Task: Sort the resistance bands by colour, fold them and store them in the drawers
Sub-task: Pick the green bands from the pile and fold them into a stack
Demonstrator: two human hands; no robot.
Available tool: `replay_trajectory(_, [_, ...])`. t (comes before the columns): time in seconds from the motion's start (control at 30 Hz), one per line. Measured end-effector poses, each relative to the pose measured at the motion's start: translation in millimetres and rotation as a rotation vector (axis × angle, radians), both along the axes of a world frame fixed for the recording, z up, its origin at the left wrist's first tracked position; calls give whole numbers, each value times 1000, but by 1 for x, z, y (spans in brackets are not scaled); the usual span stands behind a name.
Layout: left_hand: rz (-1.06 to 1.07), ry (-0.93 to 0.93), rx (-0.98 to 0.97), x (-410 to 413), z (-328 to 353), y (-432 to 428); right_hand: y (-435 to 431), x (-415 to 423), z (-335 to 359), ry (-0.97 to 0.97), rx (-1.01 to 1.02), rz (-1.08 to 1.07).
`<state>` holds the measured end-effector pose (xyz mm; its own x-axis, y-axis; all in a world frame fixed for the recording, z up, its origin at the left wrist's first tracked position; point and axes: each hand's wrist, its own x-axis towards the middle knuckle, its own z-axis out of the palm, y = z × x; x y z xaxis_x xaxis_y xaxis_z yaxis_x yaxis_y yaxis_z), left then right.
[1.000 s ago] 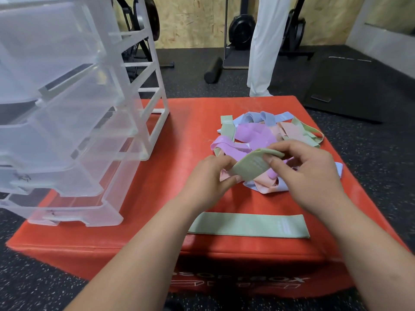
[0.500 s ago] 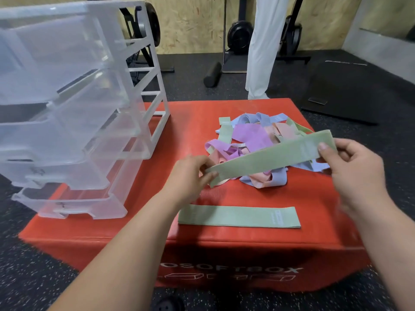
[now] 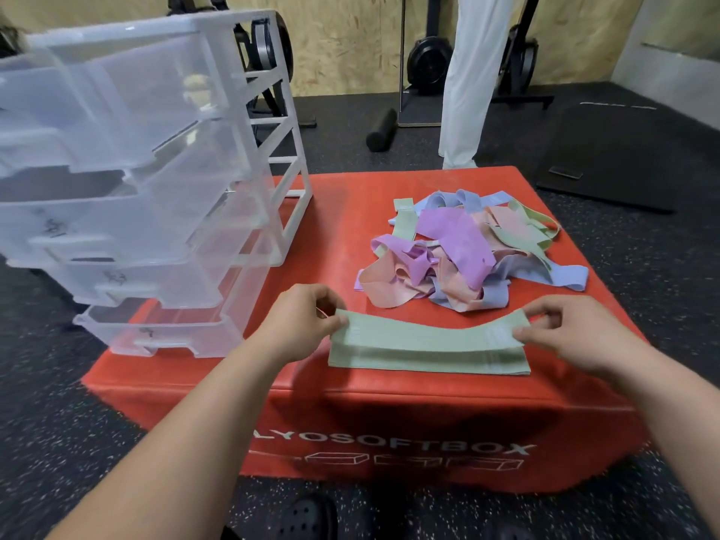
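1. A green resistance band (image 3: 424, 336) hangs stretched at 6 o'clock on the box top. The left hand (image 3: 300, 325) pinches its left end and the right hand (image 3: 565, 333) pinches its right end, thumbs against curled fingers.
2. It sags in a shallow curve, and its near edge overlaps a second green band (image 3: 428, 363) lying flat along the front edge. Both are wide, flat loops of matte woven fabric, each with a paler stitched patch near the right end.
3. Progress, as I judge it: early. Two greens are drawn out and being matched, but neither is folded yet.
4. At 1 to 2 o'clock lies the unsorted pile (image 3: 456, 243) — lilac, peach-pink, pale blue and more green, all limp, twisted and tangled together.
5. At 9 to 10 o'clock stands the drawer unit (image 3: 156, 157), translucent plastic in a white frame, its drawers pulled out stepwise. I see no bands through the walls, so storing has not begun.
6. All of this rests on a red soft box (image 3: 343, 228) with a faintly grained vinyl skin and white lettering on the front.
7. Beyond, at 12 o'clock, a black foam roller (image 3: 382, 130) lies on speckled rubber flooring.
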<state>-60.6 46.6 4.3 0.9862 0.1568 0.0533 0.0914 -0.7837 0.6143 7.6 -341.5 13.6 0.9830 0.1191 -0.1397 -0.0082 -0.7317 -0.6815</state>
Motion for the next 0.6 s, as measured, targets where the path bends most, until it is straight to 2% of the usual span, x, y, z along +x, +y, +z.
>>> replay_trajectory(0.33, [-104,-10,258,-12,-21,-2,18,-12,-11,-106,-416,137])
replay_trajectory(0.43, [-162,-22,276,-11,-26,0,19,-13,-14,-122,-562,154])
replay_trajectory(0.5, [-172,-26,290,-10,-24,2,18,-12,-14,-134,-603,159])
replay_trajectory(0.6, [-225,-8,299,-10,-16,9,12,-8,-8,-138,-559,200])
